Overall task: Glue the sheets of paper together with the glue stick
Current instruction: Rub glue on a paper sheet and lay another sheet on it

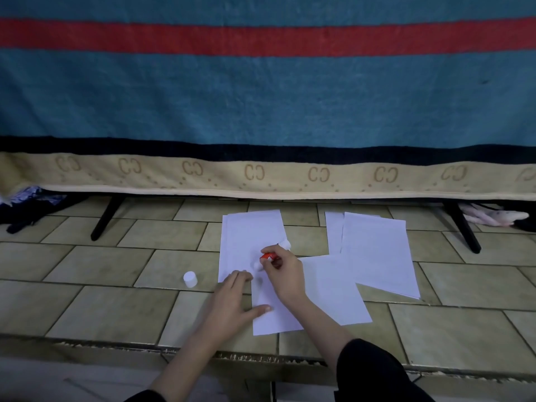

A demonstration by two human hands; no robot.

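Several white paper sheets lie on the tiled floor. A stacked pair [249,236] is in the middle, with another sheet [327,291] overlapping its lower right. My right hand [282,274] grips a red and white glue stick [268,258], tilted with its white tip down on the middle paper. My left hand [235,297] lies flat with spread fingers on the lower left corner of that paper, pressing it down. The glue stick's white cap [190,279] stands on the floor to the left of the sheets.
A second pile of sheets [377,250] lies to the right. A bed with a blue, red and beige blanket [261,111] fills the back, with black legs [106,219] [464,227]. Clothes [493,217] lie under it. A cracked tile step edge [232,352] runs along the front.
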